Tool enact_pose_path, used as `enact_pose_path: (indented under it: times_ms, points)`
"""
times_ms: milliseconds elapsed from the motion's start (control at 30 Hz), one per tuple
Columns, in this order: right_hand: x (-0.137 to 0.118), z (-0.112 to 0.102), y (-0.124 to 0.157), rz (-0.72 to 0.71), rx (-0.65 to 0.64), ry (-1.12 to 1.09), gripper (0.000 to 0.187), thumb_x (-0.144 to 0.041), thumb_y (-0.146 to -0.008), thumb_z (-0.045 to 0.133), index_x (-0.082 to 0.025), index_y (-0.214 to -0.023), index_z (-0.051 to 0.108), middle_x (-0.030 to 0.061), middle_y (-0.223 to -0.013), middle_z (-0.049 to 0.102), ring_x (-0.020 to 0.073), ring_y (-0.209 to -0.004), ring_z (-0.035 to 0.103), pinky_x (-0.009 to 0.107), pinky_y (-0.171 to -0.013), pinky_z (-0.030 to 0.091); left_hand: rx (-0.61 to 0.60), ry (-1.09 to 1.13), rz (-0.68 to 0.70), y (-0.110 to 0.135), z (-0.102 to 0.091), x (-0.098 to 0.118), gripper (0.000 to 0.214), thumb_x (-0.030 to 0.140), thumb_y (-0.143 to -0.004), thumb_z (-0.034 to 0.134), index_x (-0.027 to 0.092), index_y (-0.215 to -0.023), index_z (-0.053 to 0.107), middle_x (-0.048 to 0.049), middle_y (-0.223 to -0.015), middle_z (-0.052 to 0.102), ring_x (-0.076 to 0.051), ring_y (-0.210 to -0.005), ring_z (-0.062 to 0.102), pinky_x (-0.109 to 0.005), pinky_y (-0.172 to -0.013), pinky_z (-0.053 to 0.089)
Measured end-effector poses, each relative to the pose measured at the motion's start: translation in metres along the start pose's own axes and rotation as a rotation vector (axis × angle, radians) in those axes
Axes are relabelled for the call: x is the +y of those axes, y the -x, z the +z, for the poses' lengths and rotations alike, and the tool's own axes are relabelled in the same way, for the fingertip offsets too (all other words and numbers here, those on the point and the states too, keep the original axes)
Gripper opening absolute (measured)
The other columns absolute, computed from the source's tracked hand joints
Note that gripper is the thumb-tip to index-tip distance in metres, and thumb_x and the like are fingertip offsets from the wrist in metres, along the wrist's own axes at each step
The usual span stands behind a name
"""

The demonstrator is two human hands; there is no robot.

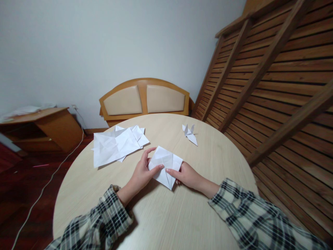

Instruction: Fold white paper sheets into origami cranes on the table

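Note:
Between my two hands is a folded square of white paper (162, 158), held a little above the table with one corner pointing toward me. My left hand (142, 172) grips its left side, thumb on top and the other fingers behind it. On the right edge, my right hand (188, 175) pinches the paper, its thumb pressing near the centre crease. Both thumb tips almost meet at the middle folds. The fingers under the sheet are mostly hidden. Beyond my right hand, a finished-looking white origami crane (190, 134) rests on the table.
A pile of creased white papers (106, 147) lies at the left of the round wooden table (208, 215). Behind it stands a padded headboard (144, 83). Slatted wood panels (273, 86) lean on the right. A low cabinet (49, 128) and a white cable (49, 184) are at left.

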State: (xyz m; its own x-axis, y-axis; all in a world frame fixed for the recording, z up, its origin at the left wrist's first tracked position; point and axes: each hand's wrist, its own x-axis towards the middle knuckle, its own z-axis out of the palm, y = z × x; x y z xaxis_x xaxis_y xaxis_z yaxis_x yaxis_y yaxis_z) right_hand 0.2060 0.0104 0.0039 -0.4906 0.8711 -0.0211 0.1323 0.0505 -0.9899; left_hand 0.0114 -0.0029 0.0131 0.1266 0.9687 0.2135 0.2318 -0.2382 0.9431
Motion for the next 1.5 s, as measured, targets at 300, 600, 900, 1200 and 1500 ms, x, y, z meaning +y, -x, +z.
enact_pose_path:
  times_ms: [300, 600, 900, 1200, 1500]
  points:
    - [0.0014, 0.0001, -0.0001, 0.001, 0.002, 0.009, 0.028, -0.046, -0.081, 0.068, -0.018, -0.08, 0.062, -0.0029, -0.053, 0.053, 0.0109, -0.044, 0.045, 0.024, -0.043, 0.036, 0.01, -0.08, 0.044, -0.0024, 0.0004, -0.0052, 0.028, 0.042, -0.082, 0.067, 0.015, -0.087, 0.06, -0.0025, -0.078, 0.06, -0.017, -0.071, 0.055, -0.027, -0.061, 0.044]
    - [-0.0021, 0.001, 0.0011, -0.102, -0.001, -0.005, 0.031, -0.033, -0.08, 0.071, -0.019, -0.107, 0.067, 0.0065, -0.102, 0.072, 0.0206, -0.089, 0.066, 0.036, -0.081, 0.054, -0.003, -0.078, 0.033, -0.0002, 0.0036, -0.001, 0.029, 0.044, -0.08, 0.066, 0.017, -0.078, 0.055, 0.0009, -0.07, 0.053, -0.014, -0.064, 0.047, -0.024, -0.055, 0.037]
    - [0.0002, 0.0007, 0.0019, -0.075, -0.015, -0.021, 0.036, -0.031, -0.079, 0.072, -0.019, -0.112, 0.066, 0.009, -0.114, 0.071, 0.0246, -0.104, 0.066, 0.044, -0.098, 0.051, -0.027, -0.03, 0.015, -0.0001, 0.0034, -0.0061, 0.038, 0.053, -0.088, 0.054, 0.018, -0.073, 0.052, 0.0021, -0.064, 0.047, -0.012, -0.058, 0.043, -0.024, -0.051, 0.034]
    - [-0.0048, 0.0004, 0.0034, -0.107, -0.034, -0.036, 0.035, -0.032, -0.08, 0.071, -0.02, -0.113, 0.065, 0.0093, -0.116, 0.07, 0.0254, -0.111, 0.064, 0.046, -0.103, 0.047, -0.011, -0.034, 0.021, -0.0006, 0.0038, -0.0052, 0.036, 0.05, -0.092, 0.048, 0.019, -0.073, 0.049, 0.0021, -0.066, 0.045, -0.013, -0.059, 0.041, -0.025, -0.052, 0.034]
    - [0.0015, -0.0019, -0.0021, -0.143, -0.01, -0.053, 0.037, -0.036, -0.083, 0.069, -0.019, -0.116, 0.064, 0.0099, -0.118, 0.068, 0.0244, -0.111, 0.063, 0.045, -0.104, 0.046, 0.058, -0.041, 0.031, -0.0014, 0.0018, -0.0015, 0.037, 0.051, -0.089, 0.048, 0.021, -0.068, 0.044, 0.0031, -0.064, 0.041, -0.014, -0.06, 0.039, -0.026, -0.054, 0.034]
